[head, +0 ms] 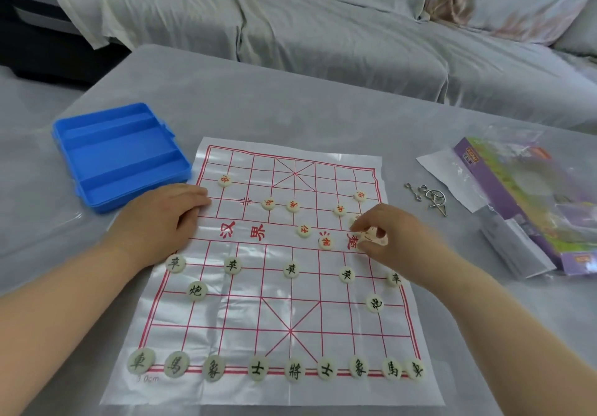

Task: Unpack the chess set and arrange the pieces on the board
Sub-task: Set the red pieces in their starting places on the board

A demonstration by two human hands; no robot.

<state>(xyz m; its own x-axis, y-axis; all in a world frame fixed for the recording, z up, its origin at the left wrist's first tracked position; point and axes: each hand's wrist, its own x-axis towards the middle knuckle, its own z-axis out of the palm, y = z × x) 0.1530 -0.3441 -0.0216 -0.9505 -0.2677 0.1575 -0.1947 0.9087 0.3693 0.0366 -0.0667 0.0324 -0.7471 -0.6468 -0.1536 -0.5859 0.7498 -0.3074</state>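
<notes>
The board (252,312) lies on the tabletop (290,102). A row of nine pieces (294,370) lines its near edge, with two and then five more further in; loose pieces (304,231) scatter over its far half. The tray (119,154) sits off its far left corner, the wire puzzles (429,197) just right of the board, a bagged box (523,202) further right, the sofa (323,28) behind.

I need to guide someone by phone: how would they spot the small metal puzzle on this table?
Start at the red-lined board in the middle of the grey table, then look just off its right edge, level with the far half. There, between the board and the purple packet, lies the metal puzzle: loose silver wire rings and hooks, unlike the round cream pieces.
</notes>
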